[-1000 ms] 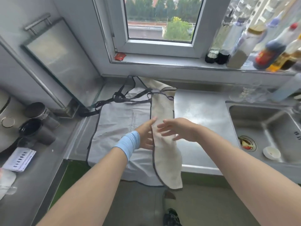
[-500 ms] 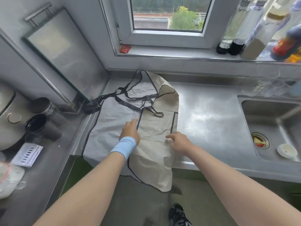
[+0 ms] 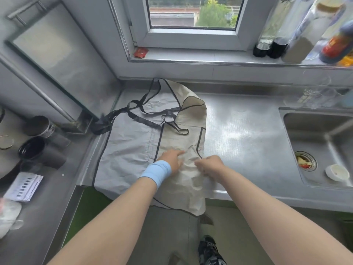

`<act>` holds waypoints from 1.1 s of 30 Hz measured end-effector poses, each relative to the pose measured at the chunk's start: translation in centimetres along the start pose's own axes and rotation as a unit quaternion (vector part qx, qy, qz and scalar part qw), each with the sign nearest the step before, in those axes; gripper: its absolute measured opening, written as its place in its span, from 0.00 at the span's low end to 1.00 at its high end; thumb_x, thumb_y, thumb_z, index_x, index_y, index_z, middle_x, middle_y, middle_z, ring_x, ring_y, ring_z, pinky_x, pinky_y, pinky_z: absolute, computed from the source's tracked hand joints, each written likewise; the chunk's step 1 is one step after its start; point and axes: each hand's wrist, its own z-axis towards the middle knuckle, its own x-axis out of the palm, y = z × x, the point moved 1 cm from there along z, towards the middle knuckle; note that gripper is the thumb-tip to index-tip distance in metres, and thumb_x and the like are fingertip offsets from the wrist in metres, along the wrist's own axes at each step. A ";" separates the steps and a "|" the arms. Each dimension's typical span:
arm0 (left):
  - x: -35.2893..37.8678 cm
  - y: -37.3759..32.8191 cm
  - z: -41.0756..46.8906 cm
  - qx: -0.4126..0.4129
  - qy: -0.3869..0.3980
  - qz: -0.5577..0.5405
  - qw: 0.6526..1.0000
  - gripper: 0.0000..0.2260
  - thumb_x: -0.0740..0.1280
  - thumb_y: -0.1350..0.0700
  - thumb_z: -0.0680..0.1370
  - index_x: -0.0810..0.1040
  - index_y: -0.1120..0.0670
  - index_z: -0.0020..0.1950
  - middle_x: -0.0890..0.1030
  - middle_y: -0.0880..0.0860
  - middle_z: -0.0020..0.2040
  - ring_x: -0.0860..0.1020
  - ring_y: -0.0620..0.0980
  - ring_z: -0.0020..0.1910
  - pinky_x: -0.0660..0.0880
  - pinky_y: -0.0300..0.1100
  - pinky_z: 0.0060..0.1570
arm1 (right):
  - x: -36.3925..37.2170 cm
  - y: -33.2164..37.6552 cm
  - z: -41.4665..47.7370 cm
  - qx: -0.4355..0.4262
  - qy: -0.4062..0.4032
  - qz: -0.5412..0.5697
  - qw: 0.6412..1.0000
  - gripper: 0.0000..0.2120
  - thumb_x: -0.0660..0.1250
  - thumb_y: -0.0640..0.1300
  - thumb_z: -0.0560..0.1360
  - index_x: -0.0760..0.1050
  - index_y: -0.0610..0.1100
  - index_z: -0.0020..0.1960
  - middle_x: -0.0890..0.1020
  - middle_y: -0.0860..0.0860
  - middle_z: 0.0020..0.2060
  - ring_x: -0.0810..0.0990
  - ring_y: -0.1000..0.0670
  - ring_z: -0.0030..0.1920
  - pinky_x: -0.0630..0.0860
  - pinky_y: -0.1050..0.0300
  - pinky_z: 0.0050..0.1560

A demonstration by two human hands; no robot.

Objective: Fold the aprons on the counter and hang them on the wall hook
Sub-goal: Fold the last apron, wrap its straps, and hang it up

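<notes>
Two aprons lie on the steel counter (image 3: pixel 242 131). A grey apron (image 3: pixel 129 150) with dark trim is spread flat underneath. A beige apron (image 3: pixel 189 129) lies folded lengthwise over its right part, its lower end hanging past the counter's front edge. Dark straps (image 3: pixel 141 113) trail across both toward the back left. My left hand (image 3: pixel 172 159), with a blue wristband, rests flat on the beige apron with fingers extended. My right hand (image 3: pixel 209 165) has curled fingers pinching the beige cloth near its right edge. No wall hook is in view.
A sink (image 3: pixel 315 150) with a small white cup (image 3: pixel 337 172) lies at the right. Bottles (image 3: pixel 298 35) line the windowsill. Dark cups (image 3: pixel 36 148) and a paper card (image 3: pixel 23 186) sit on the lower counter at left. A steel board (image 3: pixel 57 54) leans against the wall.
The beige apron went from a narrow strip held between raised hands to lying wider on the grey one. Both hands came down onto it and have moved closer together.
</notes>
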 end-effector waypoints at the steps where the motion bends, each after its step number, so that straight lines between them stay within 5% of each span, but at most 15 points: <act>1: -0.6 -0.5 -0.4 0.026 -0.035 -0.007 0.999 0.24 0.62 0.59 0.79 0.66 0.45 0.74 0.68 0.52 0.72 0.69 0.55 0.69 0.66 0.47 0.68 | -0.3 0.5 0.0 -0.021 0.007 0.028 0.999 0.08 0.72 0.42 0.71 0.75 0.43 0.35 0.76 0.48 0.30 0.74 0.50 0.30 0.69 0.62 0.29; 4: -2.4 -2.8 -1.5 0.119 -0.099 0.003 0.988 0.24 0.62 0.63 0.78 0.70 0.44 0.71 0.66 0.45 0.72 0.73 0.51 0.64 0.72 0.47 0.62 | -1.4 2.3 -1.1 -0.074 0.080 0.065 0.992 0.02 0.68 0.42 0.74 0.78 0.45 0.47 0.80 0.49 0.40 0.77 0.49 0.37 0.72 0.61 0.38; 8: -5.4 -6.6 -2.8 0.175 -0.044 0.065 0.981 0.23 0.66 0.62 0.74 0.73 0.40 0.65 0.71 0.40 0.68 0.77 0.49 0.53 0.74 0.43 0.52 | -2.8 3.2 -2.7 -0.130 0.172 0.071 0.974 0.25 0.69 0.37 0.72 0.72 0.54 0.66 0.80 0.48 0.49 0.81 0.48 0.44 0.78 0.50 0.51; 10: -6.7 -7.8 -3.2 0.170 -0.015 0.118 0.978 0.24 0.66 0.60 0.74 0.71 0.40 0.67 0.74 0.43 0.64 0.76 0.49 0.53 0.75 0.45 0.54 | -3.6 3.6 -3.9 -0.143 0.174 0.087 0.970 0.27 0.68 0.31 0.73 0.71 0.50 0.68 0.79 0.46 0.50 0.82 0.47 0.46 0.80 0.48 0.51; 13: -7.6 -9.3 -3.2 0.157 0.014 0.166 0.973 0.25 0.63 0.60 0.76 0.65 0.41 0.70 0.76 0.49 0.63 0.76 0.54 0.56 0.75 0.52 0.56 | -5.5 4.1 -5.2 -0.148 0.150 0.121 0.970 0.21 0.67 0.26 0.72 0.76 0.41 0.62 0.81 0.45 0.46 0.82 0.45 0.46 0.79 0.46 0.53; 17: -8.3 -12.4 -2.8 0.175 -0.004 0.227 0.958 0.20 0.59 0.60 0.79 0.69 0.45 0.69 0.78 0.49 0.60 0.77 0.54 0.54 0.76 0.50 0.55 | -8.1 4.2 -7.3 -0.143 0.098 0.140 0.975 0.17 0.70 0.27 0.70 0.78 0.43 0.54 0.82 0.45 0.46 0.81 0.46 0.46 0.77 0.52 0.48; 21: -9.2 -14.8 -1.7 0.162 -0.040 0.262 0.951 0.11 0.64 0.59 0.77 0.81 0.49 0.57 0.80 0.52 0.55 0.79 0.55 0.52 0.78 0.50 0.54 | -11.2 2.8 -8.7 -0.131 0.071 0.011 0.989 0.08 0.76 0.42 0.70 0.82 0.40 0.46 0.78 0.46 0.38 0.71 0.48 0.36 0.67 0.57 0.37; 24: -9.5 -16.4 -1.7 0.149 -0.046 0.275 0.948 0.12 0.63 0.60 0.77 0.82 0.50 0.55 0.79 0.51 0.54 0.79 0.56 0.52 0.78 0.51 0.52 | -13.8 2.9 -9.0 -0.136 0.046 -0.023 0.989 0.11 0.76 0.51 0.68 0.82 0.44 0.34 0.73 0.51 0.31 0.67 0.50 0.35 0.63 0.57 0.33; 30: -10.4 -18.2 -0.2 0.083 -0.042 0.252 0.963 0.12 0.62 0.62 0.77 0.82 0.53 0.56 0.80 0.55 0.55 0.79 0.58 0.52 0.77 0.48 0.54 | -18.6 2.8 -8.4 -0.170 0.003 -0.049 0.984 0.13 0.71 0.41 0.67 0.78 0.47 0.24 0.74 0.57 0.23 0.70 0.55 0.26 0.67 0.63 0.29; 33: -10.1 -20.1 0.5 0.073 -0.036 0.223 0.971 0.13 0.63 0.59 0.77 0.82 0.50 0.58 0.80 0.52 0.57 0.79 0.56 0.54 0.76 0.47 0.57 | -21.0 2.0 -7.1 -0.151 0.016 -0.094 0.984 0.06 0.71 0.39 0.68 0.82 0.45 0.32 0.81 0.52 0.29 0.77 0.52 0.29 0.74 0.59 0.31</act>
